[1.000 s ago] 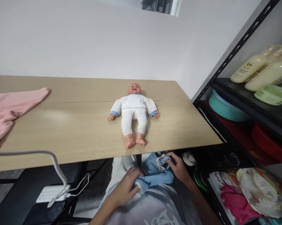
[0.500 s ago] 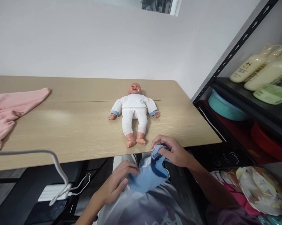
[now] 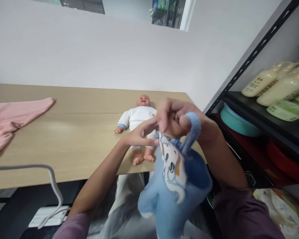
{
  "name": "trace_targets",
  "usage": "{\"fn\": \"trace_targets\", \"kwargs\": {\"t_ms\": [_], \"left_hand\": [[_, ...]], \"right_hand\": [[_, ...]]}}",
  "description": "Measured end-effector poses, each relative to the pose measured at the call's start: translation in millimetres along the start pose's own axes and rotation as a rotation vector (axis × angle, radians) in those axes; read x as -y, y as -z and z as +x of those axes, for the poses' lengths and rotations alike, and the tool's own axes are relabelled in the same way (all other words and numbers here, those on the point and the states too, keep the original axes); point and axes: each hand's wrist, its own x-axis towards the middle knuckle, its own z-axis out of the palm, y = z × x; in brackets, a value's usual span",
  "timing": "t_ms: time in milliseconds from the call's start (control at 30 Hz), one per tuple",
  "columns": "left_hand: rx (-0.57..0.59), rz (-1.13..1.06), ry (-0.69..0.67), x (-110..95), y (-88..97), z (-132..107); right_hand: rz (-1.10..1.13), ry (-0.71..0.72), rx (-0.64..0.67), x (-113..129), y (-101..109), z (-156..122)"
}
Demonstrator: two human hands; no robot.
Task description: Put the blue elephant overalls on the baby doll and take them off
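Observation:
A pair of light blue doll overalls (image 3: 149,196) hangs in front of me, with a cartoon animal face on the bib and a strap looping up. My right hand (image 3: 178,118) grips the top near the strap, fingers curled. At the bib's left edge, my left hand (image 3: 143,134) has thumb and fingers around the cloth; the exact contact is partly hidden. Behind them a baby doll (image 3: 139,114) lies on its back on the table (image 3: 77,132), in a white top with blue cuffs and white trousers. My hands cover its arm on the right.
A pink cloth (image 3: 20,114) lies at the table's left. A grey cable (image 3: 53,182) arches at the lower left above a white power block (image 3: 48,215). On the right, a black shelf (image 3: 251,106) holds lotion bottles (image 3: 259,83), a teal basin (image 3: 239,121) and a red basin (image 3: 283,159).
Both hands have risen from my lap with the blue overalls, which now hang unfolded, their printed bib showing. The left hand has moved up beside the right. The doll has stayed put.

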Motion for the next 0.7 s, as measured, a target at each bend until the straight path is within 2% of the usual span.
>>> {"fn": "trace_targets", "kwargs": {"t_ms": [100,167,333,400,500,567,633,700], "left_hand": [[0.168,0.148,-0.063,-12.4,12.7,3.2],[0.221,0.224,-0.046,-22.4,21.3,-0.8],[0.116,0.362,-0.080,-37.8,35.3,-9.5],[0.159,0.325,-0.022,-37.8,35.9,-9.5],[0.215,0.122,0.168,-34.1,36.8,-7.0],[0.175,0.042,0.266,-32.3,40.4,-4.0],[0.091,0.029,0.309,-33.2,45.3,0.6],[-0.003,0.062,0.303,-36.8,48.4,7.6]], "right_hand": [[-0.024,0.046,-0.030,-4.4,23.7,0.9],[-0.066,0.040,-0.064,-10.2,37.7,-6.2],[-0.128,-0.043,-0.290,-24.6,56.4,-30.3],[-0.198,-0.071,-0.388,-30.0,61.4,-34.5],[-0.410,-0.127,-0.486,-36.7,77.5,-38.1],[-0.558,-0.146,-0.444,-40.3,95.3,-44.2],[-0.626,-0.169,-0.308,-44.8,114.0,-53.8],[-0.590,-0.192,-0.164,-52.2,126.5,-63.1]]}}
